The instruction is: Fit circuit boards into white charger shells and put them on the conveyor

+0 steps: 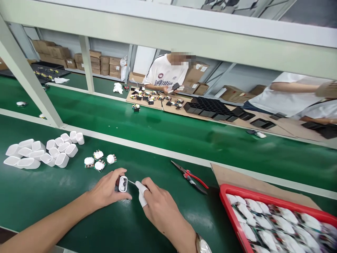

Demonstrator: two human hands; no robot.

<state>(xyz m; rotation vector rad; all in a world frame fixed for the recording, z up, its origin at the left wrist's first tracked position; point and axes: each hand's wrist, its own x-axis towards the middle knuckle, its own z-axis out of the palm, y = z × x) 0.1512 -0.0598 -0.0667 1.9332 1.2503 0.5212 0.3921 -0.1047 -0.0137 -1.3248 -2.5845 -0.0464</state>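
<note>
My left hand (110, 188) curls around a small white plastic casing (123, 184), its open end facing me. Dark and white parts show inside the casing. My right hand (160, 207), with white finger covers on some fingers, grips a thin pointed metal tool (132, 182); its handle is hidden in the fingers. The tool's tip is close to the casing's right rim; whether they touch I cannot tell. Just beyond my left hand lie several small circuit boards topped with white pieces (99, 165). Many empty white casings (37, 154) stand grouped at the left.
Red-handled pliers (189, 175) lie right of centre. A red tray (223, 191) full of white-topped boards sits at the right on cardboard (247, 179). Beyond a pale rail runs a green belt (152, 126), with a co-worker (168, 72) behind it and another person at far right.
</note>
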